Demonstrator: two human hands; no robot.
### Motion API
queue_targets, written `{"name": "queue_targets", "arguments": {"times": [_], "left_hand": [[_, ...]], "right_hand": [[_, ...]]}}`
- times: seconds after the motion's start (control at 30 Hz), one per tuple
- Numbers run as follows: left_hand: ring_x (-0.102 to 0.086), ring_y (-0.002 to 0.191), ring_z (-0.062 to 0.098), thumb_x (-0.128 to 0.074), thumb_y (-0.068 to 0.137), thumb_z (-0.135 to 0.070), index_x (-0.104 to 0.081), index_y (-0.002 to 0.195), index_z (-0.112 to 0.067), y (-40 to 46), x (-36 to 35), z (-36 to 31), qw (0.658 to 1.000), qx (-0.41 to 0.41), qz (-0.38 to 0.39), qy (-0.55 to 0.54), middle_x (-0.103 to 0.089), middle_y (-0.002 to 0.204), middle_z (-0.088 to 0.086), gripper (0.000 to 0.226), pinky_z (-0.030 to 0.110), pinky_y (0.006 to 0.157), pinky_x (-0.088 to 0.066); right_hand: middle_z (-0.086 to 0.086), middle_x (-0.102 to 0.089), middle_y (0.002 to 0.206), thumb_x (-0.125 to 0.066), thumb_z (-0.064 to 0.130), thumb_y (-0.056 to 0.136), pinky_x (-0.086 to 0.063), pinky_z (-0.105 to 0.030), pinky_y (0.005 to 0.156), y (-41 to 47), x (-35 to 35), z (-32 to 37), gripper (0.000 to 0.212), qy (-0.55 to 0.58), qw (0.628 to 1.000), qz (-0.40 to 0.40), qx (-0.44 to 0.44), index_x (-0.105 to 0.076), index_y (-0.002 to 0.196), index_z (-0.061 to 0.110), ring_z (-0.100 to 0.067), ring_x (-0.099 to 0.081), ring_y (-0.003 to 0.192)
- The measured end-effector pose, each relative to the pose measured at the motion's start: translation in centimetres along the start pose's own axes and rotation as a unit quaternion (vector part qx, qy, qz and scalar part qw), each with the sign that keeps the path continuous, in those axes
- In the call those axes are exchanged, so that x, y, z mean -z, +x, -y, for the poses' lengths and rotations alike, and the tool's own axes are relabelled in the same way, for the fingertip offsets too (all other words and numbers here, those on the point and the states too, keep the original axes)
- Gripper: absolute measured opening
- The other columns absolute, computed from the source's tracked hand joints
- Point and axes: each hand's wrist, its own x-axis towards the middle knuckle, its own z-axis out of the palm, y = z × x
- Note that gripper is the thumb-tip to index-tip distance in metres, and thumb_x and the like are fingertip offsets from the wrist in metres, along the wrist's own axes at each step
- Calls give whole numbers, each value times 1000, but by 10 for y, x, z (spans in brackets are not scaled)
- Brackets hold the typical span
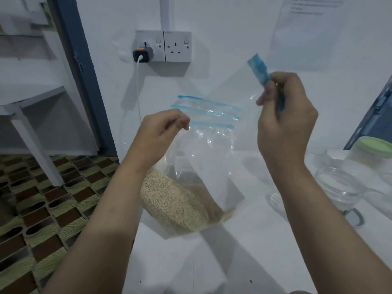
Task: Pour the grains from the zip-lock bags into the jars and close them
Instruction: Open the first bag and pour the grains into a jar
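Now mid-step: opening a zip-lock bag, nothing poured yet. Grain bag (178, 200) standing on the tabletop (169, 262), its seal edge pinched by left hand (161, 130), wrist bent, forearm angled up. Right of that bag, right hand (286, 122) raised, grip pinching the blue zip strip of a second clear bag (237, 85), contents unclear. Further right, open glass jar (337, 187), green lid (373, 146) behind. Next, probably: part the seal, tip over the jar mouth.

Blue-sealed bags (209, 115), seemingly beige grains (174, 204)

bags (209, 132): clear glossy plastic | jars (337, 187): clear glass | table (169, 262): matt white
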Motion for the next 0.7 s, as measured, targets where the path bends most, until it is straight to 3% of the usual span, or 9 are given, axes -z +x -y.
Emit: {"name": "queue_targets", "arguments": {"times": [0.1,0.2,0.27,0.33,0.4,0.43,0.53,0.6,0.7], "left_hand": [[-44,59,2,-53,92,-48,-65,75,-17,-12,-7,17,1000,17,-15,17,-56,66,-1,37,19,59,-35],[-56,82,4,-44,94,-60,-63,84,-28,-40,-9,42,999,34,4,41,-63,85,-11,39,17,77,-41],[-55,102,3,-32,98,-60,-61,93,-39,-65,-9,63,995,85,6,57,-62,101,-17,36,16,91,-38],[-47,109,0,-31,103,-50,-58,100,-44,-89,-9,82,983,170,2,70,-56,109,-18,29,12,96,-32],[-49,107,7,-34,104,-44,-61,106,-33,-104,-11,91,964,253,-6,78,-56,109,-8,30,20,96,-38],[-53,101,12,-37,104,-44,-61,104,-23,-107,-11,91,951,298,-15,85,-57,104,-3,32,26,88,-43],[-56,79,22,-42,100,-47,-54,77,-13,-108,-8,89,892,434,-40,119,-58,83,4,43,32,66,-37],[-59,80,27,-44,99,-45,-56,70,-12,-105,-1,89,869,477,-13,133,-63,82,9,45,32,69,-38],[-61,84,21,-52,100,-36,-69,82,-5,-97,6,87,871,485,-6,76,-69,93,13,40,27,71,-41]], "right_hand": [[4,-59,73,-48,5,98,-34,-9,63,-12,-4,-5,12,7,1000,10,-8,-60,97,6,-3,-49,64],[0,-60,73,-48,4,98,-35,-10,64,-19,-8,-9,13,10,1000,18,-11,-60,98,6,-5,-51,66],[-2,-61,74,-47,3,98,-36,-11,64,-22,-9,-10,13,10,1000,18,-6,-60,98,6,-10,-52,67],[-3,-61,75,-47,3,98,-37,-12,65,-23,-9,-9,13,8,1000,19,3,-60,98,5,-12,-53,68],[-4,-61,75,-47,3,98,-39,-17,65,-24,-9,-8,14,10,1000,22,11,-61,98,4,-15,-55,68],[-5,-61,75,-47,3,98,-40,-20,65,-25,-9,-7,14,12,1000,23,15,-61,98,3,-17,-55,68],[-5,-62,75,-47,3,98,-40,-24,64,-28,-9,-3,14,10,999,27,25,-61,98,4,-20,-55,68],[-5,-62,75,-47,3,98,-40,-24,63,-29,-8,-1,14,10,999,28,28,-61,98,4,-19,-55,68],[-6,-63,76,-47,3,98,-41,-25,63,-31,-6,2,14,12,999,28,22,-62,99,4,-21,-56,68]]}}
